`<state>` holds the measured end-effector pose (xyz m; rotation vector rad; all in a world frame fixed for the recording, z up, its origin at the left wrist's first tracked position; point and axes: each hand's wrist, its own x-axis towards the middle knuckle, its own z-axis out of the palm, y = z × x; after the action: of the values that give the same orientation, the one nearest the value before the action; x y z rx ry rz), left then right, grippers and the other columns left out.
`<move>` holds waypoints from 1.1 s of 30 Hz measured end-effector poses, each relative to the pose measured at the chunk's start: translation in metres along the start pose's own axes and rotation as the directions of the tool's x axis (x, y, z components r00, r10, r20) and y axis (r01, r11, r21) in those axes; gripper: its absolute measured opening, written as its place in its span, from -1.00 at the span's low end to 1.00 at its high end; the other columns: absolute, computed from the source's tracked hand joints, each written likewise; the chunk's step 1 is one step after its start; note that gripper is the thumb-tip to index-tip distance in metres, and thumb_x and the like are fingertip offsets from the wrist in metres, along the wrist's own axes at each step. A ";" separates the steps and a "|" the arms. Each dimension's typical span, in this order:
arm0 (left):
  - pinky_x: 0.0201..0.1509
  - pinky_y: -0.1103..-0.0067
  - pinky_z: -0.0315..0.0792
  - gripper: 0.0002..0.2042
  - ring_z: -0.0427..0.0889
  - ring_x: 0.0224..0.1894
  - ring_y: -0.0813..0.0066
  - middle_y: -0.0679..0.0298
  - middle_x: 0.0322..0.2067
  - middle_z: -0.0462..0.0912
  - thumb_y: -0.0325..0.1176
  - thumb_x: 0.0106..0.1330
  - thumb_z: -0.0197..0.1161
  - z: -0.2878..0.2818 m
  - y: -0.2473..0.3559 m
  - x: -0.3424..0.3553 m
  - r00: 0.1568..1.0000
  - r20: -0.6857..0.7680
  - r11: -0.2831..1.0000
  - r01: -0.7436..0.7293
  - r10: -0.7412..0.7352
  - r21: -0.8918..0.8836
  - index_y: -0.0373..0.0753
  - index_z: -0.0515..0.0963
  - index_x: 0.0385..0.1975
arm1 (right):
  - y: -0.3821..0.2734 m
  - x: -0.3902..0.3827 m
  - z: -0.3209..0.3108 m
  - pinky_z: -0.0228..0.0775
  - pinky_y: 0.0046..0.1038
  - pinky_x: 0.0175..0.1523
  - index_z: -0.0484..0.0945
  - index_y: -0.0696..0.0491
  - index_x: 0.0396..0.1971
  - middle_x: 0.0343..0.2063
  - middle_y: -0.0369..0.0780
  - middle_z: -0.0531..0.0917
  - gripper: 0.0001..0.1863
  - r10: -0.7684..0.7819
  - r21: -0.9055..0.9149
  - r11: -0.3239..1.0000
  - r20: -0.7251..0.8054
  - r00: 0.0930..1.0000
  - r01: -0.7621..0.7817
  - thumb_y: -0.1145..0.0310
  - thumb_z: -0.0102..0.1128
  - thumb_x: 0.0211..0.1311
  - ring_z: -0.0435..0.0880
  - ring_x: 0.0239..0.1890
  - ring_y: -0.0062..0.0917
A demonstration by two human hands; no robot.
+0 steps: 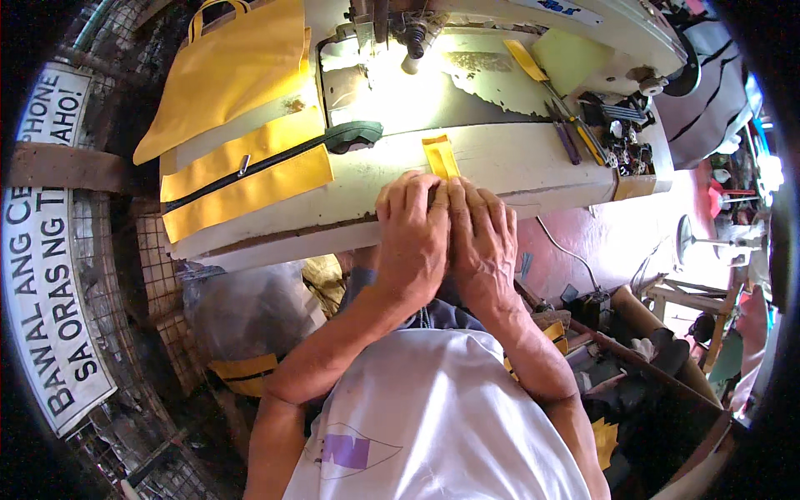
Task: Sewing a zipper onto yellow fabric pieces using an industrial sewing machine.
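Note:
My left hand [411, 237] and my right hand [483, 242] press side by side at the near edge of a white sewing table [517, 162]. Both sets of fingers pinch the near end of a narrow yellow fabric strip [441, 155] that runs away from me toward the sewing machine head [408, 33]. Left of my hands lies a yellow bag panel [242, 179] with a black zipper and a grey band. A dark green piece [354, 135] sits at the zipper's right end.
Screwdrivers and small tools [575, 133] lie at the table's right, beside a tray of small parts [621, 137]. More yellow fabric [225, 75] is piled at the far left. A white sign [46, 275] hangs on wire mesh to my left. Cluttered stools and boxes stand on the right.

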<state>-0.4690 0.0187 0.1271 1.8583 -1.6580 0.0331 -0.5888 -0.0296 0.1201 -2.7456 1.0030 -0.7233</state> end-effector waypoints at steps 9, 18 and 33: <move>0.10 0.31 0.43 -0.72 0.51 -0.06 0.15 0.16 -0.18 0.53 -0.57 0.08 0.29 -0.053 -0.114 0.058 0.980 0.097 0.959 -0.189 0.172 0.209 -0.28 0.58 -0.17 | 0.017 0.019 -0.008 0.26 -0.17 0.24 0.43 0.15 0.13 0.12 -0.05 0.52 -0.46 -0.133 -0.048 0.990 0.052 0.990 0.136 0.28 0.28 0.15 0.46 0.18 -0.19; -0.08 0.37 0.47 -0.74 0.51 -0.24 0.23 0.24 -0.35 0.50 -0.53 -0.01 0.40 -0.035 -0.101 0.039 0.970 -0.033 0.970 -0.241 0.242 0.034 -0.23 0.61 -0.27 | 0.040 0.046 0.008 0.39 -0.16 0.23 0.54 0.22 -0.12 0.02 -0.07 0.54 -0.56 -0.264 0.210 0.946 0.053 0.963 0.247 0.37 0.24 -0.06 0.47 0.17 -0.16; -0.21 0.40 0.45 -0.80 0.54 -0.30 0.27 0.27 -0.37 0.52 -0.54 0.00 0.39 -0.027 -0.103 0.050 0.957 0.035 0.957 -0.289 0.289 -0.027 -0.24 0.65 -0.33 | 0.049 0.057 0.006 0.46 -0.23 0.18 0.54 0.23 -0.14 -0.04 -0.09 0.54 -0.51 -0.332 0.263 0.914 0.048 0.942 0.309 0.38 0.26 -0.20 0.53 0.09 -0.21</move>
<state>-0.3554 -0.0129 0.1244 1.5949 -1.9375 0.1014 -0.5763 -0.1036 0.1236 -2.7112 0.4070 -0.7030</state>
